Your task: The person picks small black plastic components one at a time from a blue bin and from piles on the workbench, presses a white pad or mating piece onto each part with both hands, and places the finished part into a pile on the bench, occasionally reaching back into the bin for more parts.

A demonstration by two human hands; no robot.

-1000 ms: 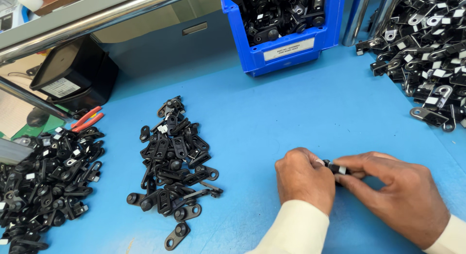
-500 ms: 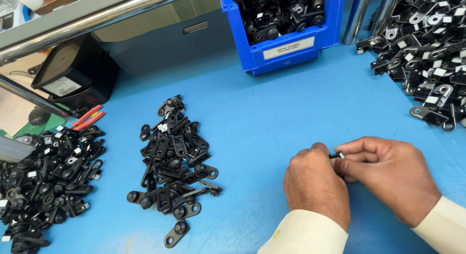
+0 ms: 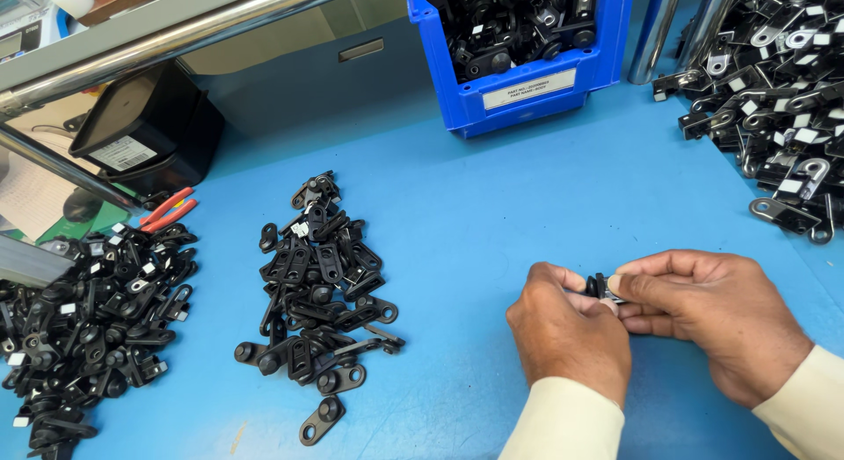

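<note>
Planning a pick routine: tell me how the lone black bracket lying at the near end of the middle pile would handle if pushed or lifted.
The lone black bracket looks flat and thin, so it would likely slide rather than roll on the smooth blue table. It seems rigid and light, probably moulded or coated. Lying flat, it may be awkward to pinch; the eyelet end offers a hold.

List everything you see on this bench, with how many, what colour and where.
small clip part: one, black, pinched between both hands
middle pile of clip parts: many, black, centre of table
left pile of clip parts: many, black with white tags, left edge
right pile of clip parts: many, black and metal, upper right
bin: one, blue, top centre, holding black parts
pliers: one, red handles, behind left pile
box: one, black, upper left
table: one, blue
left hand: one, lower centre
right hand: one, lower right
</note>
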